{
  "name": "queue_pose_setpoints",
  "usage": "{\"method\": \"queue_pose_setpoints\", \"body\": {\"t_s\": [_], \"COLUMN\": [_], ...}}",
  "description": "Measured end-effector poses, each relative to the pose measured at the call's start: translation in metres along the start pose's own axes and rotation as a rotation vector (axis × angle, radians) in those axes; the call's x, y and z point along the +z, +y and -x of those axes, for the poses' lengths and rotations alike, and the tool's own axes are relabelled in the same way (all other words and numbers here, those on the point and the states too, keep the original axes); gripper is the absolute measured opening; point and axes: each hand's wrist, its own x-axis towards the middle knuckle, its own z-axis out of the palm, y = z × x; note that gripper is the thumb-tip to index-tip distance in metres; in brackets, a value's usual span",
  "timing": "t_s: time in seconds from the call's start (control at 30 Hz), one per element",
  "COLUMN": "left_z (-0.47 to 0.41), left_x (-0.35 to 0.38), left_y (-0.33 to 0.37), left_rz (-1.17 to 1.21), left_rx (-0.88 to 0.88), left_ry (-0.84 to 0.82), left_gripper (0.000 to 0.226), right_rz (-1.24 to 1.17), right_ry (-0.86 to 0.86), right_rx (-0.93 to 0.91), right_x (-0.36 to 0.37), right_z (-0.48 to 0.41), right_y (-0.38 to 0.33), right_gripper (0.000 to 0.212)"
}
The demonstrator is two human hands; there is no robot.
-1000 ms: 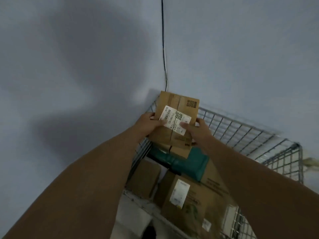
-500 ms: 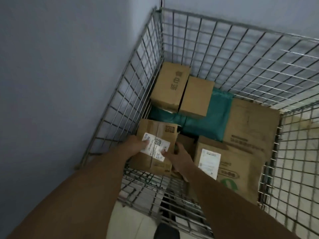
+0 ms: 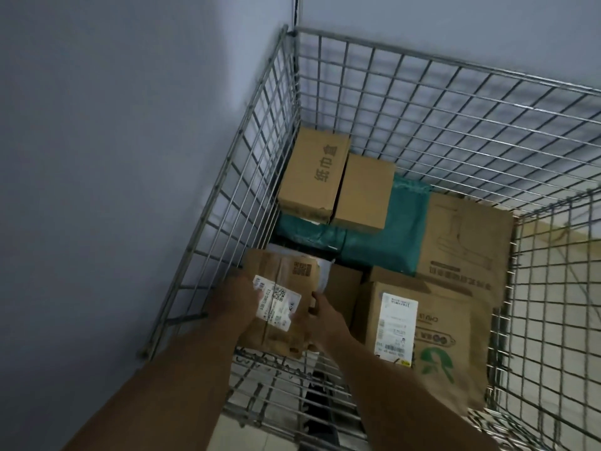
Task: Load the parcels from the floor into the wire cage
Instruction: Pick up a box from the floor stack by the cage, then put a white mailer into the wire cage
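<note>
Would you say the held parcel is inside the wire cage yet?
Inside, not yet released: left hand and right hand grip the parcel within the wire cage walls.

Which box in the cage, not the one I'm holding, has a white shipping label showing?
The big box with the green logo, near right in the wire cage. The other loose boxes show only bare or printed cardboard.

I am watching through a single head-worn camera; it is pointing forward and steeply down, looking from close above the near rim into the wire cage, with the grey wall filling the left side.
</note>
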Motion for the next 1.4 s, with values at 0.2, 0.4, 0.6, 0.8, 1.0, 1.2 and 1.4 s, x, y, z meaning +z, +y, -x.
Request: {"method": "queue_pose_setpoints", "body": {"t_s": [0.2, 0.4, 0.6, 0.8, 1.0, 1.2, 1.4], "left_z": [0.036, 0.063, 0.139, 0.284, 0.454, 0.633, 0.774], "left_x": [-0.006, -0.090, -0.275, -0.464, -0.570, -0.588, -0.488], "left_y": [0.029, 0.065, 0.150, 0.247, 0.361, 0.498, 0.631], "left_rz": [-0.403, -0.454, -0.505, -0.388, -0.439, -0.367, -0.360], "left_rx": [0.230, 0.482, 0.501, 0.583, 0.719, 0.977, 1.257], "left_ry": [0.157, 0.308, 0.553, 0.678, 0.761, 0.928, 0.934], "left_gripper": [0.046, 0.042, 0.068, 0.072, 0.070, 0.069, 0.071], "right_rz": [0.309, 0.843, 1.057, 1.124, 1.031, 0.969, 0.927], "right_ry": [-0.031, 0.202, 0.485, 0.854, 1.176, 1.515, 1.694], "right_rx": [0.000, -0.241, -0.416, -0.591, -0.646, -0.491, -0.208], "right_x": [-0.013, -0.083, -0.188, -0.286, -0.372, -0.475, -0.570], "right_z": [0.028, 0.086, 0.220, 0.430, 0.645, 0.818, 0.944], "right_y": [-0.013, -0.084, -0.223, -0.337, -0.379, -0.306, -0.148], "right_gripper": [0.054, 0.053, 0.070, 0.072, 0.069, 0.068, 0.069]}}
